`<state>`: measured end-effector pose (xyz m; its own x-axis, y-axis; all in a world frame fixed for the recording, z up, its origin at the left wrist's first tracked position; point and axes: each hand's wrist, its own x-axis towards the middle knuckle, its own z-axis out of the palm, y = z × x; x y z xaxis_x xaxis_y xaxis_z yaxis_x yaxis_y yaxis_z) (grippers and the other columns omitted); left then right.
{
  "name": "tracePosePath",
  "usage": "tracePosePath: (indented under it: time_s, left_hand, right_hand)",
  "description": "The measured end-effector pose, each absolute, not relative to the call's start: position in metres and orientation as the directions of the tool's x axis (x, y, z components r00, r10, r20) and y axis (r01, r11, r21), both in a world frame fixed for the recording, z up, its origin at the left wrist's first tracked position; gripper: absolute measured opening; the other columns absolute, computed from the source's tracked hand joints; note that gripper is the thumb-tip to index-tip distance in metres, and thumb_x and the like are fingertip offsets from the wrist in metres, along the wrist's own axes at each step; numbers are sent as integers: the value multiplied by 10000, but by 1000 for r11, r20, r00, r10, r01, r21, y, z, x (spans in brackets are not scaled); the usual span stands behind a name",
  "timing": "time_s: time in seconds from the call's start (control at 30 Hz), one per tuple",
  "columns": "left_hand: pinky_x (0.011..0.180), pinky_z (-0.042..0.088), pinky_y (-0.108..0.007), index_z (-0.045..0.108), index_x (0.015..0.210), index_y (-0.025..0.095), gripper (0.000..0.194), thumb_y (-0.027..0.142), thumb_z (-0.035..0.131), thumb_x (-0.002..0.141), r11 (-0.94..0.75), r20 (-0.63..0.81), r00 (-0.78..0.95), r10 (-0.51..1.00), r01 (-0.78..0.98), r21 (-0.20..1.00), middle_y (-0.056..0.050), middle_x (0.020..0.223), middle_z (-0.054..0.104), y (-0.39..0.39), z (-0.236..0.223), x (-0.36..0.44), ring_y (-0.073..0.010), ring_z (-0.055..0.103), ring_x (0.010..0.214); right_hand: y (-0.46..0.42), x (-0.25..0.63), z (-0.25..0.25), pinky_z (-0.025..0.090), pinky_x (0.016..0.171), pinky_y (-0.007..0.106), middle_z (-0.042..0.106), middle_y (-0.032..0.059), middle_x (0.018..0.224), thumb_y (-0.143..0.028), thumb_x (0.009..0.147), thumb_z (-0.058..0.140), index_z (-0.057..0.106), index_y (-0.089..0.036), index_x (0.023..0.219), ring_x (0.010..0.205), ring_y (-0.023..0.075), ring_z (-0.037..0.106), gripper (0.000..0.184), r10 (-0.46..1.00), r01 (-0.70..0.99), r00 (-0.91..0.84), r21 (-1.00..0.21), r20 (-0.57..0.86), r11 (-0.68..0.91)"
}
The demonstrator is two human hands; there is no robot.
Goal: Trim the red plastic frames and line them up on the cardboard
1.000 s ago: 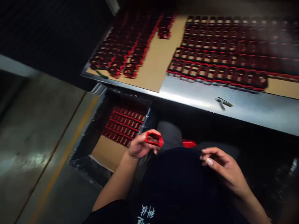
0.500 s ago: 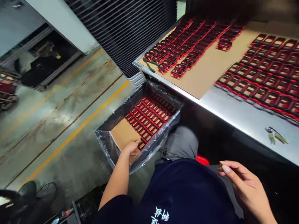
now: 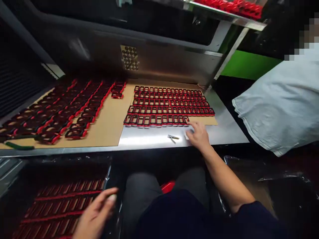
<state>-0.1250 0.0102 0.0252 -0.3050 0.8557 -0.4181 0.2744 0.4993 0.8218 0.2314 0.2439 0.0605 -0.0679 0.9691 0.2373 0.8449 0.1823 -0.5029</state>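
Observation:
My right hand [image 3: 198,134] reaches onto the steel table [image 3: 154,137], its fingers spread at the right end of the nearest row of red-and-black frames [image 3: 156,119] laid on brown cardboard [image 3: 201,120]. It holds nothing that I can see. My left hand [image 3: 96,214] hangs low at the lower left, fingers loosely apart and blurred, over the edge of a plastic-lined box of red frames [image 3: 57,205]. A small metal tool [image 3: 172,137] lies on the table just left of my right hand.
More red frames [image 3: 57,111] cover a second cardboard sheet at the left, with a green-handled tool [image 3: 18,145] at its front. Another person in a white sleeve [image 3: 279,103] stands at the right. A plastic-lined box [image 3: 264,186] sits at the lower right.
The view has swung from the floor box up to the table. My left hand has left the box's frames and risen; my right hand has gone from my lap onto the table.

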Motion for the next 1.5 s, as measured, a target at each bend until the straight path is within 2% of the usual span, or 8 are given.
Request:
tracePosePath:
  time_s: [0.1, 0.23, 0.43, 0.53, 0.77, 0.93, 1.3, 1.5]
  left_hand:
    - [682, 497, -283, 724, 1004, 200, 617, 735, 654, 704, 385, -393, -21, 919, 254, 887, -41, 847, 711, 50, 28, -61, -184, 609, 726]
    - [658, 446, -260, 707, 1056, 197, 499, 632, 618, 827, 316, -383, 340, 859, 238, 919, -21, 791, 649, 72, 29, -9, -144, 537, 684]
    - [780, 544, -341, 586, 1244, 231, 721, 569, 837, 660, 535, -478, 240, 845, -405, 741, -132, 1247, 589, 80, 18, 29, -246, 620, 1028]
    - [771, 547, -309, 601, 1219, 243, 711, 444, 910, 610, 552, -512, 246, 823, -559, 618, -99, 1179, 640, 88, 19, 52, -205, 654, 945]
    - [648, 530, -229, 692, 877, 150, 419, 283, 929, 557, 594, -654, 191, 732, -648, 477, -7, 756, 699, 91, 30, 56, -115, 633, 656]
    - [565, 518, -266, 693, 954, 150, 490, 379, 904, 576, 661, -630, 327, 704, -625, 415, -50, 788, 733, 71, 37, 39, -171, 657, 636]
    - [462, 436, -226, 620, 636, 134, 483, 587, 716, 773, 632, -558, 307, 771, -479, 609, -16, 553, 607, 48, 52, 11, -115, 545, 455]
    - [493, 443, -209, 627, 928, 162, 387, 501, 743, 784, 670, -571, 352, 741, -333, 664, 10, 615, 639, 42, 59, 9, -99, 548, 453]
  right_hand:
    - [269, 215, 60, 430, 1006, 392, 587, 116, 1279, -216, 850, 648, 666, -182, 1243, 1213, 282, 457, 394, 968, 885, -113, -420, 223, 200]
    - [269, 212, 65, 463, 897, 352, 633, 108, 1133, -211, 902, 603, 709, -187, 1124, 1106, 267, 499, 247, 973, 922, -107, -347, 204, 174]
    - [154, 224, 72, 497, 853, 352, 650, 87, 939, -197, 907, 624, 723, -199, 918, 950, 242, 541, 99, 969, 926, -140, -319, 202, 201]
    - [87, 206, 60, 552, 718, 301, 675, 68, 938, -96, 855, 608, 708, -237, 883, 926, 233, 581, 175, 913, 841, -333, -363, 235, 400]
    - [51, 198, 51, 596, 922, 434, 647, 125, 1304, -120, 892, 582, 584, -243, 1337, 1139, 285, 636, 462, 804, 667, -407, -459, 434, 586]
    - [64, 207, 50, 530, 1039, 477, 548, 154, 1442, -301, 769, 802, 373, -251, 1516, 1275, 311, 584, 863, 899, 355, -383, -865, 211, 354]
    - [71, 202, 54, 503, 1061, 423, 657, 108, 1316, -359, 677, 874, 570, -247, 1371, 1217, 279, 627, 765, 868, 134, -483, -970, 115, 203]
    - [66, 203, 46, 456, 1112, 440, 623, 85, 1385, -374, 680, 895, 546, -292, 1399, 1272, 275, 600, 804, 856, 21, -515, -997, 49, 70]
